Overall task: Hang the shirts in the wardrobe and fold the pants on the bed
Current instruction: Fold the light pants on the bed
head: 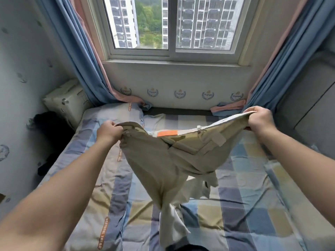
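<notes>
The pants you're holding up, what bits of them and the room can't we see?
Head view:
- Pants: leg ends cut off by bottom edge.
- Orange label: writing too small.
- Dark heap beside the bed: too dark to identify.
- Wardrobe: out of frame.

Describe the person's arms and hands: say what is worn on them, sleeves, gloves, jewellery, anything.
Both forearms are bare along all that shows, with no sleeve edge in view. The left hand and right hand wear no gloves. No watch, bracelet or ring is visible on either wrist or on the fingers that show.
</notes>
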Available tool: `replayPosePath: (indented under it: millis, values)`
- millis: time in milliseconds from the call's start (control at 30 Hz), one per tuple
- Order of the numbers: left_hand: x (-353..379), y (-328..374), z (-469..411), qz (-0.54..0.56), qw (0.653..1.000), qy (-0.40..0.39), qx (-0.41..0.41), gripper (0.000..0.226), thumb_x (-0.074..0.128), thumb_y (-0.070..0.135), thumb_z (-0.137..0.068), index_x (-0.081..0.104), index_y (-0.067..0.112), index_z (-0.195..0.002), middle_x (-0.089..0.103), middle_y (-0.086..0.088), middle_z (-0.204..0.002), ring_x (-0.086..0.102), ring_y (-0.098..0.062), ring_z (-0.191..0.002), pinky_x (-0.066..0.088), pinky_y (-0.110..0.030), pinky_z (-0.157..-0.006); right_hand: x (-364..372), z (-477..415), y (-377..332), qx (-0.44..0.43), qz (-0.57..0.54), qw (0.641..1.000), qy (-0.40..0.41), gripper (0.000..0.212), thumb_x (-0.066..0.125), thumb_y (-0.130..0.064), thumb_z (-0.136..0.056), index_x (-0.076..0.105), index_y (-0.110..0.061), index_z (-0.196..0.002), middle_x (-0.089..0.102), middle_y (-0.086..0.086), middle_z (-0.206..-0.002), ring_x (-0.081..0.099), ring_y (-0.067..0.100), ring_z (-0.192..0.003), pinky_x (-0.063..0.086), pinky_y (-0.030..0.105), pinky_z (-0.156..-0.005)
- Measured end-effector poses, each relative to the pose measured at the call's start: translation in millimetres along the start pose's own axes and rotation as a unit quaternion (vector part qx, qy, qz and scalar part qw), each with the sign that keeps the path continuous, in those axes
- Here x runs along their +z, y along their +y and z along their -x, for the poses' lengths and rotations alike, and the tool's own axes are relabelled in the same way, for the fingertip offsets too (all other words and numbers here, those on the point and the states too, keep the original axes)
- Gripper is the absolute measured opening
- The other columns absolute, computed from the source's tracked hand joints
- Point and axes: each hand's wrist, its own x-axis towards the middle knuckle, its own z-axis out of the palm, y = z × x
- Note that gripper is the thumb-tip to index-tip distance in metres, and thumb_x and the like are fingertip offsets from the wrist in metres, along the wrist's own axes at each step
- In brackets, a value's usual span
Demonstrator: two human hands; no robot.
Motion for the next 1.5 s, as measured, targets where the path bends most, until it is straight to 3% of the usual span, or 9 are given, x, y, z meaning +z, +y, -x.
replayPosePath:
  millis: [233, 467, 533, 700, 833, 1033, 1167, 1400, 1500]
  values:
    - [-48, 115, -35, -0.149, 0.976, 0.078, 0.14, 0.029, 0.057, 0.04, -0.092, 0.067, 0.015, -0.08, 0.063, -0.007, -0.085, 0.058, -0.033, -0.082, 0.045, -0.034, -0.071, -7, -22, -148, -0.011, -0.169, 0.984, -0.051, 0.03, 0.043, 0.006, -0.097, 0.063, -0.012, -0.083, 0.062, 0.013, -0.08, 0.062, 0.025, -0.068, 0.054, 0.029, -0.039]
    - [-117, 207, -45, -0.181, 0.942, 0.153, 0.238, 0.027, 0.053, 0.026, -0.102, 0.059, 0.012, -0.08, 0.06, -0.005, -0.079, 0.056, -0.017, -0.065, 0.04, -0.029, -0.053, -36, -40, -260, -0.045, -0.193, 0.975, -0.106, 0.013, 0.066, -0.001, -0.089, 0.066, -0.011, -0.08, 0.06, 0.012, -0.082, 0.062, 0.024, -0.068, 0.059, 0.031, -0.055]
    - [-140, 230, -45, -0.174, 0.933, 0.127, 0.288, 0.015, 0.058, 0.02, -0.1, 0.057, 0.01, -0.088, 0.063, -0.009, -0.085, 0.063, -0.023, -0.075, 0.052, -0.035, -0.064, -45, -46, -286, -0.073, -0.189, 0.975, -0.088, 0.016, 0.063, 0.01, -0.083, 0.065, -0.006, -0.082, 0.059, 0.015, -0.09, 0.061, 0.03, -0.076, 0.058, 0.039, -0.068]
    - [-188, 263, -41, -0.21, 0.92, 0.048, 0.328, 0.033, 0.083, 0.032, -0.08, 0.056, 0.027, -0.1, 0.065, 0.007, -0.088, 0.063, -0.014, -0.081, 0.053, -0.033, -0.069, -64, -51, -330, -0.187, -0.092, 0.978, -0.01, 0.024, 0.05, 0.005, -0.084, 0.065, -0.009, -0.098, 0.061, 0.013, -0.088, 0.059, 0.03, -0.078, 0.052, 0.032, -0.058]
    - [-214, 272, -49, -0.25, 0.918, 0.165, 0.26, 0.012, 0.063, 0.022, -0.082, 0.063, 0.027, -0.092, 0.067, 0.005, -0.085, 0.064, -0.017, -0.081, 0.056, -0.035, -0.074, -91, -54, -350, -0.285, 0.056, 0.953, 0.088, 0.023, 0.054, -0.004, -0.088, 0.067, -0.014, -0.105, 0.065, 0.007, -0.096, 0.06, 0.024, -0.086, 0.046, 0.029, -0.066]
    - [-261, 277, -65, -0.126, 0.952, 0.234, 0.154, 0.046, 0.077, 0.018, -0.079, 0.055, 0.0, -0.116, 0.065, -0.007, -0.079, 0.065, -0.022, -0.063, 0.046, -0.028, -0.048, -119, -56, -362, -0.351, 0.156, 0.905, 0.182, 0.016, 0.055, -0.007, -0.088, 0.071, -0.008, -0.092, 0.064, 0.009, -0.086, 0.058, 0.027, -0.083, 0.05, 0.033, -0.076]
    - [-277, 305, -58, 0.105, 0.972, 0.186, 0.099, 0.026, 0.062, 0.007, -0.092, 0.059, -0.002, -0.116, 0.067, -0.022, -0.085, 0.07, -0.036, -0.063, 0.056, -0.038, -0.041, -124, -46, -375, -0.342, 0.165, 0.908, 0.178, 0.019, 0.052, -0.006, -0.088, 0.071, -0.004, -0.089, 0.068, 0.014, -0.084, 0.062, 0.031, -0.08, 0.053, 0.035, -0.07]
    - [-298, 350, -28, 0.488, 0.868, 0.008, 0.084, 0.033, 0.029, 0.005, -0.104, 0.061, -0.003, -0.106, 0.068, -0.023, -0.087, 0.067, -0.033, -0.061, 0.054, -0.036, -0.037, -136, -40, -415, -0.237, -0.015, 0.967, 0.093, 0.035, 0.045, -0.002, -0.097, 0.06, 0.003, -0.128, 0.062, 0.023, -0.124, 0.062, 0.039, -0.11, 0.057, 0.049, -0.091]
    - [-306, 362, -19, 0.491, 0.859, 0.014, 0.143, 0.046, 0.025, 0.007, -0.098, 0.069, 0.006, -0.09, 0.067, -0.013, -0.063, 0.059, -0.021, -0.047, 0.049, -0.026, -0.043, -140, -33, -426, -0.212, -0.138, 0.965, 0.071, 0.027, 0.046, 0.001, -0.097, 0.057, 0.008, -0.12, 0.062, 0.023, -0.105, 0.064, 0.034, -0.085, 0.062, 0.041, -0.065]
